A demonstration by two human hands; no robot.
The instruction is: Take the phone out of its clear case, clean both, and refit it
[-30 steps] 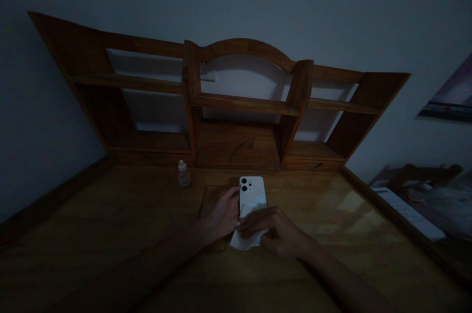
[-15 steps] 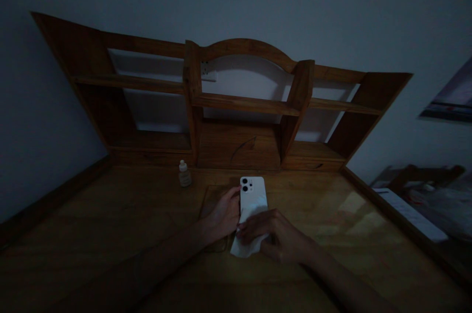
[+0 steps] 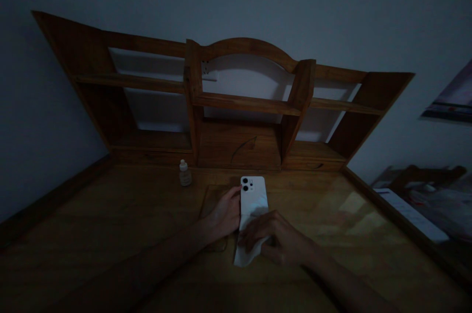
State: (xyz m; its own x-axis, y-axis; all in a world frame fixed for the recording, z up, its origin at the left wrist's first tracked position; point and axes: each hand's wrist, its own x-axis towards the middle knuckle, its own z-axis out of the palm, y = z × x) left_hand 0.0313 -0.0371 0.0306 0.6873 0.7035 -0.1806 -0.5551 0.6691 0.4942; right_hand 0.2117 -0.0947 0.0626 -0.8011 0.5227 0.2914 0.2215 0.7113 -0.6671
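Observation:
A white smartphone (image 3: 254, 196) is held back side up over the desk, its dark camera lenses at the far left corner. My left hand (image 3: 224, 212) grips it along the left edge. My right hand (image 3: 271, 234) presses a white tissue (image 3: 246, 255) against the lower part of the phone's back, fingers closed over the tissue. The phone's lower end is hidden under that hand and the tissue. Partly beneath my left hand lies a clear phone case (image 3: 212, 198), flat on the wood.
A small bottle with a pale cap (image 3: 185, 175) stands left of the phone. Behind it rises a wooden shelf unit (image 3: 246, 102) against the wall. Beyond the right edge of the wooden desk (image 3: 110, 224) are white paper (image 3: 411, 214) and a chair back (image 3: 427, 173).
The right hand has shifted slightly, and the tissue's loose end hangs a little lower towards me. The left hand and the phone are almost still.

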